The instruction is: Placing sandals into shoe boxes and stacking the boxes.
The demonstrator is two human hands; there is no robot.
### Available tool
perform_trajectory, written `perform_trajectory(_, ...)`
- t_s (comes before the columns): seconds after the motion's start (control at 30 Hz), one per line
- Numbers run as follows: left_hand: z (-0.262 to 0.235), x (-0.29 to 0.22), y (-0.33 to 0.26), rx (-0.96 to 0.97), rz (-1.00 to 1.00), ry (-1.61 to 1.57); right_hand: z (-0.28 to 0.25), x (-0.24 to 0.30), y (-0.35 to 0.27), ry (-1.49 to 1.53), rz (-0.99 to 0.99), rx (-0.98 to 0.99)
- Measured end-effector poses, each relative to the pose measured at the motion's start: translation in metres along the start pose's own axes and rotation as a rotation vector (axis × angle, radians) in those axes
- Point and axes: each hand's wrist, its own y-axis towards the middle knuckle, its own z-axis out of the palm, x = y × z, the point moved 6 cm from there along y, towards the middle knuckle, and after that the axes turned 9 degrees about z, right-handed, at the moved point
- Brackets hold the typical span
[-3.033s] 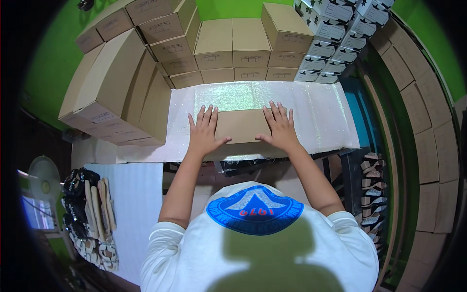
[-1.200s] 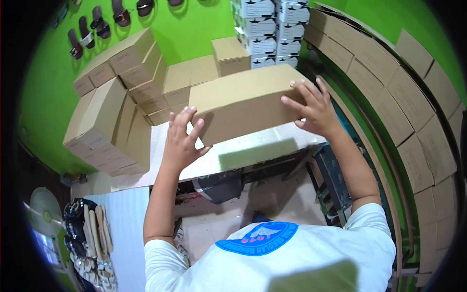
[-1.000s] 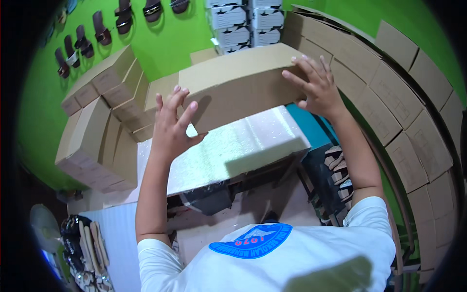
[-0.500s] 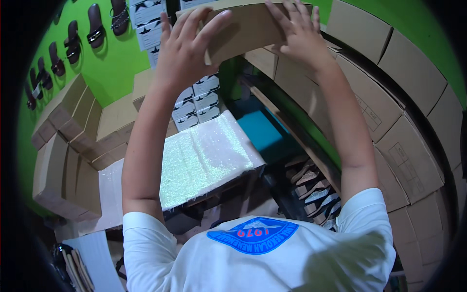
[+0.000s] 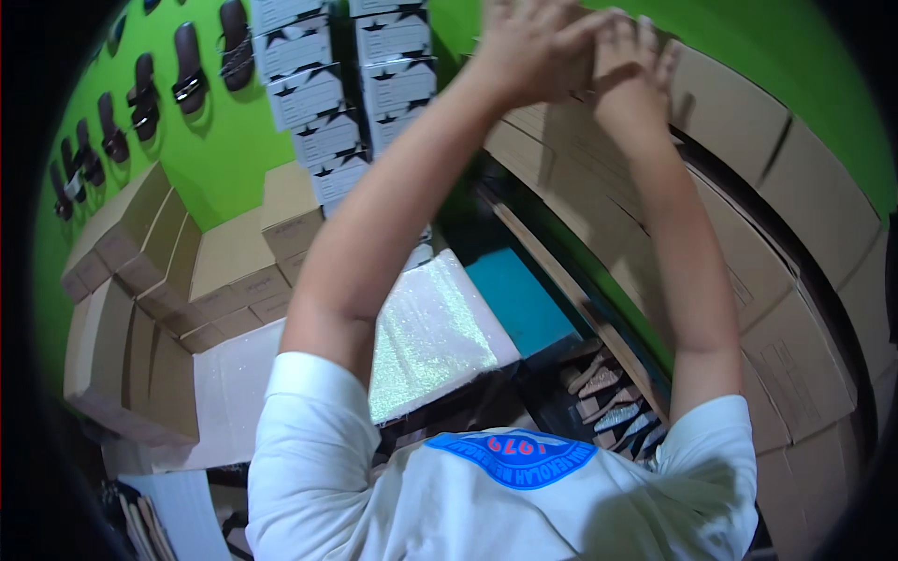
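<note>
Both my arms reach up toward the top of the stacked brown cardboard boxes (image 5: 599,173) on the right. My left hand (image 5: 533,51) is at the upper edge, with one digit stretched toward my right hand; its other fingers are partly hidden or cut off. Just beside it, my right hand (image 5: 634,84) lies against the boxes with its fingers extended and apart. Brown cardboard shows below and between the hands, but I cannot tell a separate held box there.
White boxes with black stars (image 5: 304,93) stand in two stacks. Brown boxes (image 5: 131,365) surround a glittery white table cover (image 5: 435,327) on the left. A teal box (image 5: 524,299) and several shoes (image 5: 613,402) lie below a wooden shelf edge (image 5: 552,266). Sandals (image 5: 187,70) hang on the green wall.
Both hands have moved to the right and closer together. The brown box that was between them no longer shows as a separate held box, and the white stacks are more exposed.
</note>
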Motion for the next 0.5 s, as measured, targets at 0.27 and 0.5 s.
perform_trajectory(0.27, 0.062, -0.007, 0.012, 0.064, 0.048, 0.013, 0.006, -0.017, 0.001, -0.149, 0.11, 0.196)
perform_trajectory(0.5, 0.061, 0.006, -0.002, -0.07, 0.082, -0.424, 0.002, -0.013, 0.007, -0.154, 0.021, 0.209)
